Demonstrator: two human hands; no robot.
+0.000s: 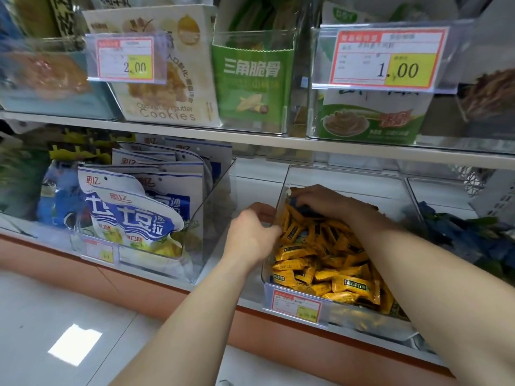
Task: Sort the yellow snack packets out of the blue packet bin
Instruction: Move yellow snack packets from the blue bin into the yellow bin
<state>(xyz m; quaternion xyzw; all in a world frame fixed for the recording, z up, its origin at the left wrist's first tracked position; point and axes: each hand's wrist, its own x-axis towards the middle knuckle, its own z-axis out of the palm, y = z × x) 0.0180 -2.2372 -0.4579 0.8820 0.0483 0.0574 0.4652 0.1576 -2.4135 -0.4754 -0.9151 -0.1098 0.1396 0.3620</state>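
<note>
Dozens of yellow snack packets (320, 260) heaped in a clear bin (282, 190) on the lower shelf (223, 291), right of centre. At the far end of the heap, right hand (320, 201), fingers curled down over a dark blue packet (305, 208). Left hand (250, 232) against the bin's left wall, fingers bent toward the nearest yellow packets; impossible to tell whether pinching one or only touching the wall. Further right, a second bin heaped with blue packets (459, 235). To the left, blue-and-white pouches (131, 213) standing in another clear bin. Above, on the upper shelf, a cookie box (178, 101), a green carton (250, 79), price tags reading 2.00 (125, 58) and 1.00 (387, 58).
</note>
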